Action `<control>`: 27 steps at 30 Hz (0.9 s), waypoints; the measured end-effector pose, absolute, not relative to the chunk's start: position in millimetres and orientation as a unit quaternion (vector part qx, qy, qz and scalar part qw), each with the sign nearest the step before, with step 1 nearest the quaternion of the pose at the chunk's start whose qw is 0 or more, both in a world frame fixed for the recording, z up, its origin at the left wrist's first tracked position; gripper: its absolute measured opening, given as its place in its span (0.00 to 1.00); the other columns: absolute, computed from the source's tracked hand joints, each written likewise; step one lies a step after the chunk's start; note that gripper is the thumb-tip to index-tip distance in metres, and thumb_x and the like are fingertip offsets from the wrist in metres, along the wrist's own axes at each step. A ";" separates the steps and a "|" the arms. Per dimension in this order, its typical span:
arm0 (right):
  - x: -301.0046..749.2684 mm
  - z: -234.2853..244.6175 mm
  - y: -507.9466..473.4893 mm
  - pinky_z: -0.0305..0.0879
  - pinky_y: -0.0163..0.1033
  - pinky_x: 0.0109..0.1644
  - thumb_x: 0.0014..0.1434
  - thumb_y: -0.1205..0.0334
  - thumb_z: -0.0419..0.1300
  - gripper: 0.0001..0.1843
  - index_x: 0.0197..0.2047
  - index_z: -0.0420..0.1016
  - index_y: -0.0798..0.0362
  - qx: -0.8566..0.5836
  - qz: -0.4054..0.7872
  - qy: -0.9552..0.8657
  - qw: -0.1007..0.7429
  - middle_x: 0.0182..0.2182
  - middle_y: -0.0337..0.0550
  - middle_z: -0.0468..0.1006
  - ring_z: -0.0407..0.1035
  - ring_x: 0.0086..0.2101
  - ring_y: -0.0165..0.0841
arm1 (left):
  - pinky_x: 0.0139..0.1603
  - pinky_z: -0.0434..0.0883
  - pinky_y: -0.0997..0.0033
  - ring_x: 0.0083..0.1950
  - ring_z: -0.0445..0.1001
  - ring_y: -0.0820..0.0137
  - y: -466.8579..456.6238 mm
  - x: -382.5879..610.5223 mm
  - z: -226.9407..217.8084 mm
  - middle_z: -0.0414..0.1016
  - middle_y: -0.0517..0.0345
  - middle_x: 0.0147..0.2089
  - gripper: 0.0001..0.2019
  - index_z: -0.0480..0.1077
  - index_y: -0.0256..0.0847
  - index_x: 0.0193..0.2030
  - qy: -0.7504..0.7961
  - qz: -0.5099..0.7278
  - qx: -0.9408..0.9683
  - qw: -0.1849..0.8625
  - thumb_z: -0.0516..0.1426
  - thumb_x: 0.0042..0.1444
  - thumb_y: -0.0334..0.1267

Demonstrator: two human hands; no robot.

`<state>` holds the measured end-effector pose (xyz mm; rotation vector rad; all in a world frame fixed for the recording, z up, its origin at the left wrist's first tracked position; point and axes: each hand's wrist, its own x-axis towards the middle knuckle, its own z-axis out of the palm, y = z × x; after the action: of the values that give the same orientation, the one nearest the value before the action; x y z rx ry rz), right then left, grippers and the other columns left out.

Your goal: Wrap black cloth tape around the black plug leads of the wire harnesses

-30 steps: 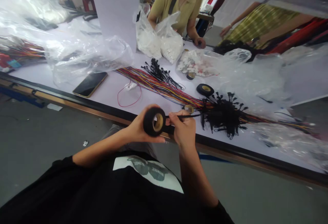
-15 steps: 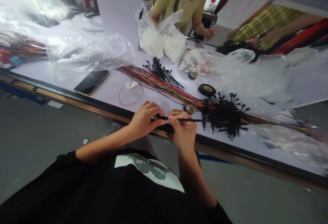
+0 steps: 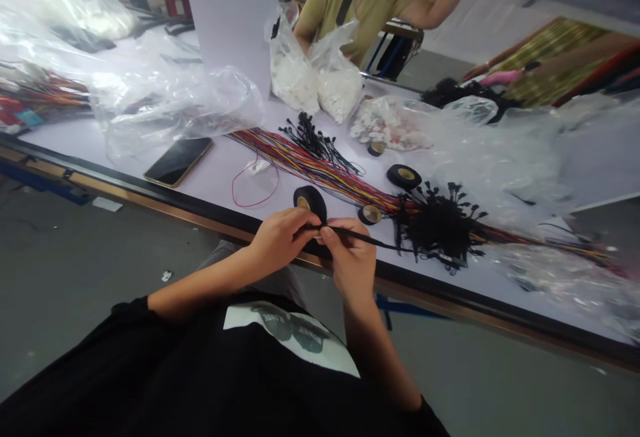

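My left hand point(image 3: 280, 240) is closed around a roll of black tape point(image 3: 310, 202), which sticks up above the fingers at the table's near edge. My right hand point(image 3: 350, 257) pinches the end of a thin black taped wire bundle point(image 3: 373, 240) right beside the roll. That bundle runs right into a bushy clump of black connectors point(image 3: 437, 227) lying on the table. Long multicoloured wires point(image 3: 310, 164) stretch diagonally across the table behind my hands.
Two more tape rolls lie near the wires, a black one point(image 3: 403, 176) and a nearly used one point(image 3: 371, 214). A phone point(image 3: 179, 160) and a red wire loop point(image 3: 255, 187) lie to the left. Plastic bags point(image 3: 170, 104) crowd the table. A person in an olive shirt point(image 3: 370, 4) stands opposite.
The tape roll went round the bundle: raised in my left hand a second ago, hidden under my fingers half a second ago, now showing again above my left hand. The opposite person's arm lifted.
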<state>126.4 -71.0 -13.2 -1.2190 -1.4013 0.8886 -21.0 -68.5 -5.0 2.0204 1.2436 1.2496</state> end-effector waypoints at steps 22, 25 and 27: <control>132.2 0.4 -66.4 0.66 0.44 0.41 0.51 0.58 0.61 0.09 0.22 0.71 0.49 -0.421 0.310 -0.686 0.507 0.28 0.39 0.77 0.71 0.34 0.34 | 0.27 0.73 0.73 0.21 0.71 0.75 -51.4 -24.2 -17.7 0.72 0.60 0.21 0.12 0.69 0.34 0.25 0.253 0.382 0.279 0.844 0.67 0.36 0.34; 134.0 1.8 -65.0 0.65 0.44 0.43 0.52 0.56 0.60 0.11 0.21 0.69 0.49 -0.406 0.317 -0.690 0.508 0.29 0.39 0.76 0.69 0.35 0.34 | 0.26 0.71 0.72 0.22 0.70 0.75 -53.7 -21.3 -17.0 0.70 0.60 0.21 0.11 0.68 0.36 0.23 0.288 0.446 0.343 0.775 0.63 0.42 0.41; 135.2 1.3 -64.1 0.64 0.44 0.44 0.53 0.55 0.59 0.13 0.21 0.67 0.50 -0.399 0.353 -0.686 0.496 0.31 0.40 0.76 0.69 0.37 0.34 | 0.26 0.69 0.73 0.23 0.69 0.75 -54.2 -22.5 -16.5 0.69 0.60 0.21 0.13 0.68 0.36 0.21 0.302 0.467 0.393 0.733 0.64 0.41 0.43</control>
<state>135.2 -64.1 1.3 -0.9656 -1.6607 0.8560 -22.5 -54.2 -16.5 0.8637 0.6637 1.0273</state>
